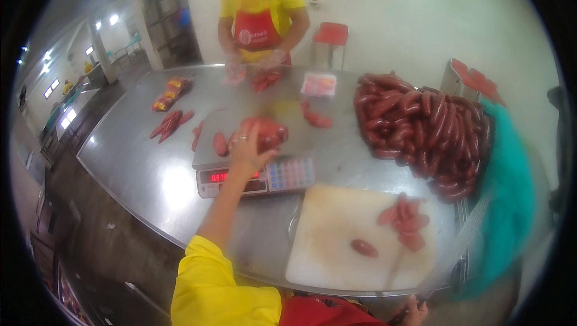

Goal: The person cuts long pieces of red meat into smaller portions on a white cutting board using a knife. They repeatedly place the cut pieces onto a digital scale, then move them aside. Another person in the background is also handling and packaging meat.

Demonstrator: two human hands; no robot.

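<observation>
Yellow fabric sleeve [210, 290]: nearest.
Left hand [245, 150]: fingers spread over glossy red sausages [273, 136]; a nudge could scatter them.
Right hand [413, 312]: can't tell its grip.

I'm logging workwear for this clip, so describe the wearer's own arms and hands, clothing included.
A loose yellow sleeve covers the left upper arm and ends near the elbow, leaving the forearm bare. The left hand shows no glove. The right hand looks ungloved too; its sleeve is out of view. A red apron shows at the lower edge.
</observation>
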